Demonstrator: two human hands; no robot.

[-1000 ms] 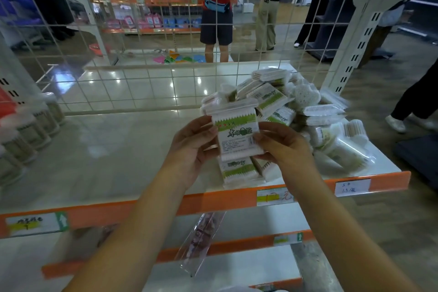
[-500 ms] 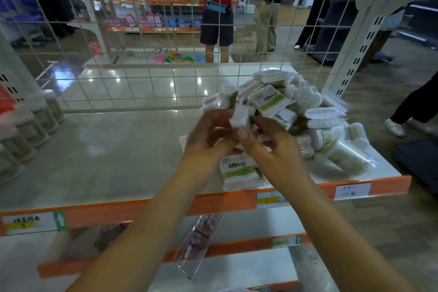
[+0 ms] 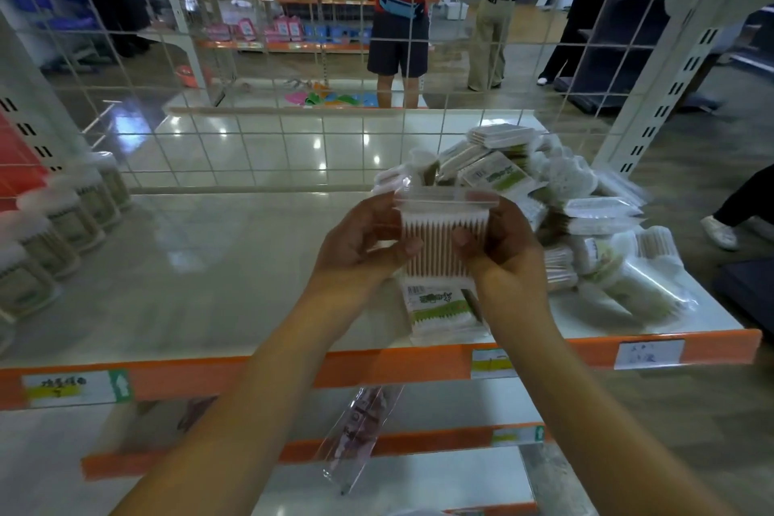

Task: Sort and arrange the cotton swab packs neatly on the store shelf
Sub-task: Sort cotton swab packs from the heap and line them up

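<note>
From the head camera, both hands hold one clear swab pack (image 3: 445,239) upright above the near middle of the shelf (image 3: 188,285): the left hand (image 3: 360,241) grips its left edge with curled fingers and thumb, and the right hand (image 3: 500,241) grips its right edge the same way. The step looks like checking and squaring this pack before setting it down, probably onto the green-labelled pack (image 3: 442,306) that lies flat just below it near the orange shelf lip (image 3: 251,375). To do it well, keep the grip on the two side edges so the film does not crumple, turn the pack to match the one below, and lower it with its edges lined up rather than dropping it. The pack is thin, glossy, slippery film with a zip strip along the top; inside, wooden sticks with white cotton tips stand in a tight row. To the right lies a loose heap of packs (image 3: 557,214), flat sleeves and rounder bags jumbled together. At far left stands a row of tubs (image 3: 63,218) with white tops. A white wire grid (image 3: 251,96) backs the smooth, shiny shelf.
</note>
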